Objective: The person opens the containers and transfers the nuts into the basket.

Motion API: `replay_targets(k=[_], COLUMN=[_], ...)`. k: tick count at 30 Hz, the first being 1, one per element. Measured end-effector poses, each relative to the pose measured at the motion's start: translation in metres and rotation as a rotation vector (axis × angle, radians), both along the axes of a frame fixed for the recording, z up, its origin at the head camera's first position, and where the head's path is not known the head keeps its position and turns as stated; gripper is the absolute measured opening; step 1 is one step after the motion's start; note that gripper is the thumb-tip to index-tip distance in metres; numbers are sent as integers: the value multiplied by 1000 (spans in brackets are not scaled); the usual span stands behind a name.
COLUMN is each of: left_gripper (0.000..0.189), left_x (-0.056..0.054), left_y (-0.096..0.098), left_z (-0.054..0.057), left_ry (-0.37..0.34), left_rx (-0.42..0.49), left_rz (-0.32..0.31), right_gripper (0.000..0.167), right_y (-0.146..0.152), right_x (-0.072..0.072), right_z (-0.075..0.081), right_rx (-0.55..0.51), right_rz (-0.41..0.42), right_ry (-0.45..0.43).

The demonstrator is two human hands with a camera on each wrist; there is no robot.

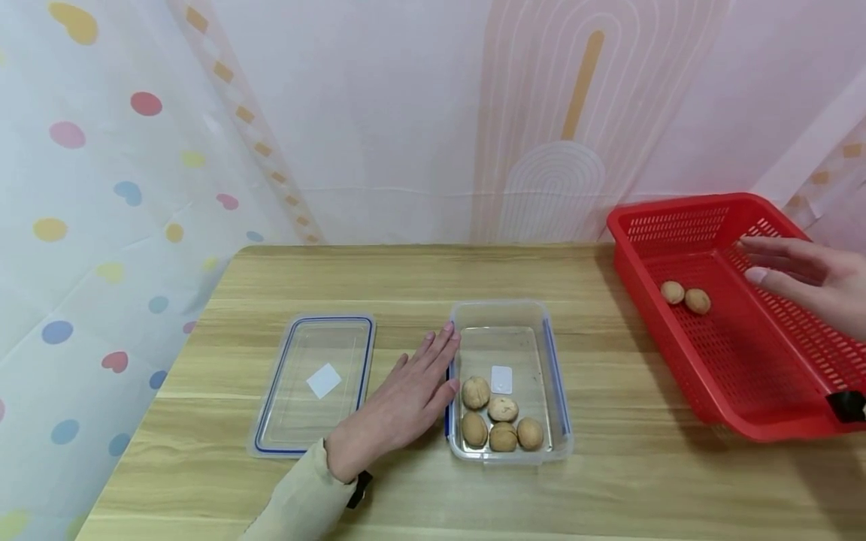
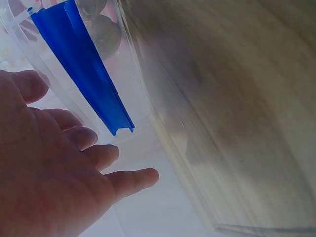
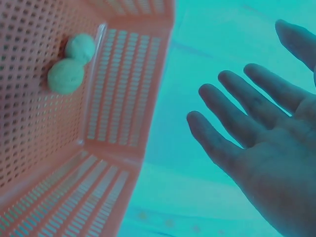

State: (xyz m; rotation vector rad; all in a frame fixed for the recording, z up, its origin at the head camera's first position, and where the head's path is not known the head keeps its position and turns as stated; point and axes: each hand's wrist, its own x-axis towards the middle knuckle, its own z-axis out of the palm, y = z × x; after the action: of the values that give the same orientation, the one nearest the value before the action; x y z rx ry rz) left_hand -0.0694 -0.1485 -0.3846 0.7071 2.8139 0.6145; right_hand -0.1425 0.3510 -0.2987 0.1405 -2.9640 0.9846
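A clear plastic food container [image 1: 501, 315] with blue side clips stands on the table, and several walnuts [image 1: 503, 436] lie in its near end. My left hand [image 1: 409, 394] rests against the container's left wall, fingers straight; in the left wrist view its fingers are close to the blue clip [image 2: 81, 66]. At the right, my right hand [image 1: 815, 278] hovers over the red plastic basket [image 1: 659, 353] with nothing in it. The right wrist view shows its fingers [image 3: 227, 118] spread. Two walnuts [image 1: 685, 297] lie side by side on the basket's floor.
The container's clear lid [image 1: 318, 421], edged with a blue seal and bearing a white label, lies flat left of the container. A patterned cloth backdrop [image 1: 392, 150] hangs behind the wooden table [image 1: 406, 282]. A black strap [image 1: 846, 406] shows at the basket's near right rim.
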Motion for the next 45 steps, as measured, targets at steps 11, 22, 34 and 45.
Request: replay_targets(k=[11, 22, 34, 45], left_gripper=[64, 63, 63, 63], left_x=[1, 1, 1, 2], left_y=[-2, -3, -3, -4], left_z=[1, -1, -1, 0], left_ry=[-3, -13, -16, -22], left_rx=[2, 30, 44, 47], left_rz=[0, 4, 0, 1], right_gripper=[44, 42, 51, 57], right_y=[-25, -58, -97, -133], right_x=[29, 54, 71, 73], right_z=[5, 12, 6, -13], right_rx=[-199, -184, -124, -208], right_rz=[1, 39, 170, 510], right_ry=[178, 174, 306, 425])
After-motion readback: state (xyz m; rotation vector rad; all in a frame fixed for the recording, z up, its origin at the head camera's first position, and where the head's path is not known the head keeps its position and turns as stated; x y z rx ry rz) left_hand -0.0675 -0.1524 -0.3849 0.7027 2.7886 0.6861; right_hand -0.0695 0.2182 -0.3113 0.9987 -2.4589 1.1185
